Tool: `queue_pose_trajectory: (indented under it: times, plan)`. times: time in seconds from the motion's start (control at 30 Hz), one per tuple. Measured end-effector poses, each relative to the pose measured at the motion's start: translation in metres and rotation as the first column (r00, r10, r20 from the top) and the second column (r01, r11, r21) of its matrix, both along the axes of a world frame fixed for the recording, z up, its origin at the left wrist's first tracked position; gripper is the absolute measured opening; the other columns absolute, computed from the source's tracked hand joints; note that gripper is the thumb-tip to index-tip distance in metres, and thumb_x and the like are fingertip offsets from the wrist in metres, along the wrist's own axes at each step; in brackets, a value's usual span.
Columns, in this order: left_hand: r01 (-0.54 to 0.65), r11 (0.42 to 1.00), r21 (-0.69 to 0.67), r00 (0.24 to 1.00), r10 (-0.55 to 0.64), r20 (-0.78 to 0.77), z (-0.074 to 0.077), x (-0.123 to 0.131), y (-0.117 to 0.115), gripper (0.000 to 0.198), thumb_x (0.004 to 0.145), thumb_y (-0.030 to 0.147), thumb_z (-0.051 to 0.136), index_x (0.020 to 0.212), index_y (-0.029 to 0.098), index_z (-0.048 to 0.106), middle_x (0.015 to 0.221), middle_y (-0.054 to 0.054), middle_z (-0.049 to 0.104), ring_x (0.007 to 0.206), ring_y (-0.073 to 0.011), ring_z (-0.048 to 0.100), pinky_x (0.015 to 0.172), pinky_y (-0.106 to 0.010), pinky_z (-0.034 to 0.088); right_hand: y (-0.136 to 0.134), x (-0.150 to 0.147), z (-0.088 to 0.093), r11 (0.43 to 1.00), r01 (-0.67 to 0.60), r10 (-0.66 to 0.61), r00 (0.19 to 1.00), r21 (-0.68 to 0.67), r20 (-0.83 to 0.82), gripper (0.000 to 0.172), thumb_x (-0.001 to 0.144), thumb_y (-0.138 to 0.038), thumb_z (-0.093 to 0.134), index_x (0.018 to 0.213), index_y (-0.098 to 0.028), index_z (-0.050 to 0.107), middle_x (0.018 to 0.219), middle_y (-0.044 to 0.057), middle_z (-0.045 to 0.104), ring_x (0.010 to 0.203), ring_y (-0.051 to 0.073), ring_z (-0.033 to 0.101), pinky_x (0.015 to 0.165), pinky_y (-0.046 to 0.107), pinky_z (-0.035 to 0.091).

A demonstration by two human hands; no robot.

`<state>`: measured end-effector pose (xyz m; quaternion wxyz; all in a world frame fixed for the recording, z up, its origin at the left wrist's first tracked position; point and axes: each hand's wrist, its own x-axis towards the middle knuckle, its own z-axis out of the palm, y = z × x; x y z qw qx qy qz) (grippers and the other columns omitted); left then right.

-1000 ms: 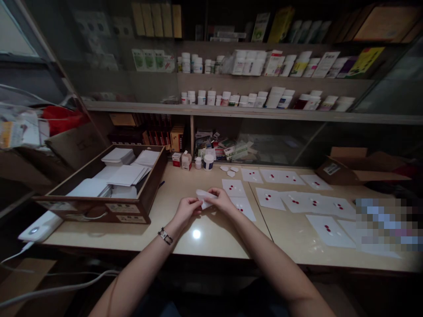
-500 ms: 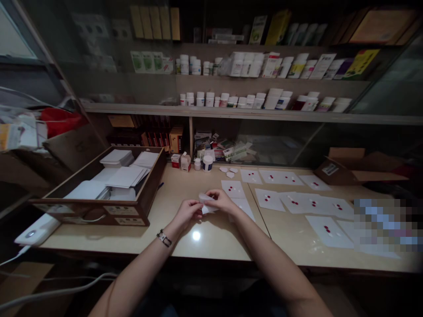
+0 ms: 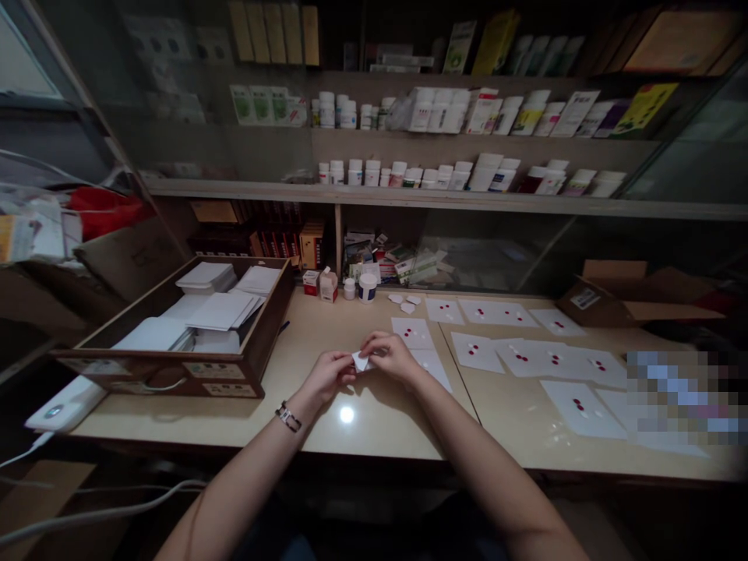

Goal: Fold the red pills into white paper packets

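Glass-fronted shelves [image 3: 444, 199] rise ahead of us, lined with white medicine bottles [image 3: 409, 175] and boxes. Below them, our pale counter [image 3: 379, 425] runs across the view, with an open cardboard box [image 3: 596, 300] at its far right and a wooden drawer [image 3: 157, 379] of stacked white paper at its left. Square paper sheets [image 3: 578, 409] lie spread over the right side, each carrying red and white pills. One of these sheets [image 3: 432, 370] lies just beyond our right hand [image 3: 393, 358], and our left hand [image 3: 329, 375] wears a dark bracelet [image 3: 287, 417] at the wrist. Both hands are raised above the counter, close together, fingers narrowly pinched. Between them, a small folded white paper [image 3: 361, 361] is held by the fingertips of both hands, its visible end showing in the narrow gap and the rest hidden behind our fingers [image 3: 374, 341].
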<state>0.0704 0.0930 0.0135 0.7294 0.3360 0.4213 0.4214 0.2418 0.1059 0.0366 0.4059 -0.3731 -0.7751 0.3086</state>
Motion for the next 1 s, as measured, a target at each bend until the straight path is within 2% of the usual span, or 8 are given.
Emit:
queue_pose_trajectory:
  times: [0.27, 0.5, 0.6, 0.67, 0.77, 0.87, 0.93, 1.0]
  plan:
    - [-0.021, 0.997, -0.073, 0.998, 0.025, 0.051, 0.002, -0.004, 0.000, 0.010, 0.067, 0.019, 0.071, 0.068, 0.010, 0.066, 0.062, -0.006, 0.065, 0.054, -0.0121, 0.062, 0.044, -0.017, 0.047, -0.001, -0.002, -0.003, 0.999, 0.028, -0.028, 1.000, 0.040, -0.004, 0.031, 0.063, 0.000, 0.048, 0.071, -0.018, 0.072, 0.076, 0.004, 0.063, 0.072, 0.016, 0.059, 0.067, 0.026, 0.045]
    - [0.014, 0.999, -0.029, 0.999, -0.013, 0.035, 0.001, -0.004, -0.001, 0.016, 0.061, 0.019, 0.077, 0.069, 0.009, 0.067, 0.063, -0.005, 0.064, 0.052, -0.0082, 0.058, 0.047, -0.014, 0.045, 0.000, -0.001, -0.010, 0.990, 0.050, -0.063, 0.993, 0.129, 0.099, 0.034, 0.064, 0.001, 0.049, 0.076, -0.020, 0.073, 0.079, 0.004, 0.064, 0.077, 0.017, 0.059, 0.072, 0.028, 0.045]
    - [0.007, 1.000, -0.026, 1.000, -0.006, 0.030, -0.002, -0.004, 0.000, 0.015, 0.062, 0.018, 0.077, 0.069, 0.008, 0.067, 0.061, -0.004, 0.062, 0.049, -0.0068, 0.056, 0.045, -0.014, 0.044, -0.003, -0.001, -0.006, 0.985, 0.050, -0.075, 0.986, 0.166, 0.147, 0.031, 0.064, -0.002, 0.051, 0.076, -0.021, 0.072, 0.080, 0.005, 0.064, 0.080, 0.019, 0.058, 0.074, 0.030, 0.044]
    - [-0.015, 0.999, -0.031, 1.000, 0.016, 0.021, -0.003, -0.004, 0.002, 0.014, 0.063, 0.017, 0.076, 0.069, 0.008, 0.068, 0.061, -0.004, 0.062, 0.048, -0.0065, 0.055, 0.046, -0.014, 0.044, -0.006, -0.001, -0.001, 0.989, 0.038, -0.059, 0.988, 0.146, 0.145, 0.031, 0.063, -0.003, 0.052, 0.078, -0.021, 0.072, 0.085, 0.005, 0.065, 0.085, 0.021, 0.058, 0.079, 0.033, 0.044]
    - [-0.090, 0.995, -0.033, 0.995, 0.091, 0.038, -0.004, -0.005, 0.004, 0.014, 0.062, 0.016, 0.077, 0.070, 0.008, 0.067, 0.066, -0.005, 0.065, 0.055, -0.0081, 0.059, 0.052, -0.016, 0.046, -0.008, -0.004, 0.003, 0.992, 0.125, -0.126, 0.992, 0.023, 0.031, 0.036, 0.066, -0.010, 0.057, 0.098, -0.020, 0.068, 0.099, 0.007, 0.065, 0.096, 0.023, 0.058, 0.085, 0.035, 0.044]
    - [-0.219, 0.975, -0.035, 0.972, 0.221, 0.082, -0.004, -0.003, 0.006, 0.016, 0.060, 0.015, 0.078, 0.069, 0.009, 0.066, 0.067, -0.005, 0.066, 0.058, -0.0086, 0.060, 0.056, -0.016, 0.048, -0.004, -0.011, -0.005, 0.928, 0.265, -0.310, 0.939, -0.263, -0.146, 0.044, 0.071, -0.029, 0.064, 0.113, -0.018, 0.057, 0.097, 0.008, 0.065, 0.085, 0.021, 0.061, 0.073, 0.032, 0.048]
    - [-0.280, 0.959, -0.039, 0.953, 0.283, 0.111, -0.003, -0.001, 0.006, 0.019, 0.059, 0.017, 0.079, 0.069, 0.010, 0.065, 0.066, -0.004, 0.066, 0.059, -0.0094, 0.061, 0.057, -0.018, 0.049, 0.000, -0.018, -0.013, 0.854, 0.169, -0.288, 0.941, -0.492, -0.177, 0.042, 0.071, -0.040, 0.064, 0.105, -0.015, 0.057, 0.080, 0.006, 0.066, 0.064, 0.016, 0.060, 0.056, 0.027, 0.047]
    - [-0.304, 0.952, -0.038, 0.944, 0.306, 0.126, -0.003, 0.001, 0.006, 0.021, 0.058, 0.018, 0.080, 0.069, 0.011, 0.064, 0.066, -0.004, 0.066, 0.059, -0.0103, 0.061, 0.056, -0.018, 0.048, 0.002, -0.024, -0.021, 0.793, 0.059, -0.219, 0.957, -0.606, -0.193, 0.040, 0.067, -0.043, 0.068, 0.091, -0.014, 0.060, 0.068, 0.003, 0.064, 0.051, 0.012, 0.055, 0.048, 0.023, 0.042]
